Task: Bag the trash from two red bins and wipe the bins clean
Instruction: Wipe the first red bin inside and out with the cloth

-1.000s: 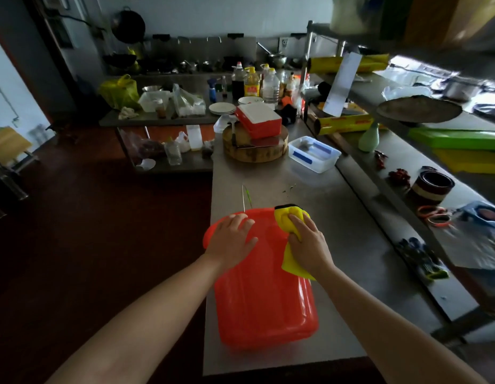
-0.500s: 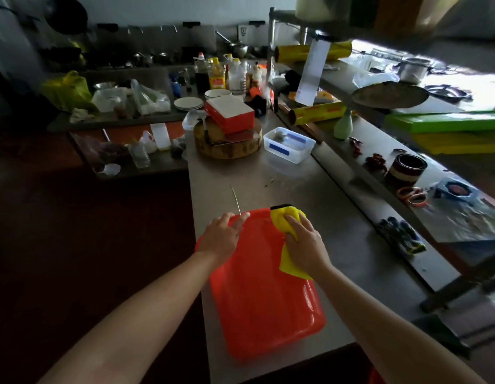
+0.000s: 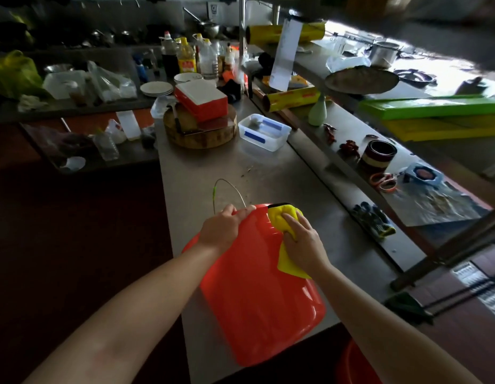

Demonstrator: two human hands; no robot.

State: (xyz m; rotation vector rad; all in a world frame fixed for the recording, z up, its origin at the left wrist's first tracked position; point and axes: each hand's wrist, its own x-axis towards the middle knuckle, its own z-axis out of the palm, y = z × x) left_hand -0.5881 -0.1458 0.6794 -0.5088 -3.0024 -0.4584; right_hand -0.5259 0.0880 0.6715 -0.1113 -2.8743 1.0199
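The red plastic bin (image 3: 257,295) lies on its side on the steel surface (image 3: 268,173), its long axis pointing away from the person, mouth at the far end. The left hand (image 3: 221,228) grips its far rim. The right hand (image 3: 301,242) clutches a yellow cloth (image 3: 282,217) against its upturned side.

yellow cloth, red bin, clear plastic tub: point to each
yellow cloth (image 3: 278,217): head view, bunched upper part
red bin (image 3: 257,300): head view, middle of its side
clear plastic tub (image 3: 264,144): head view, near wall

A clear tub (image 3: 264,133) sits just beside a round wooden chopping block (image 3: 202,138).
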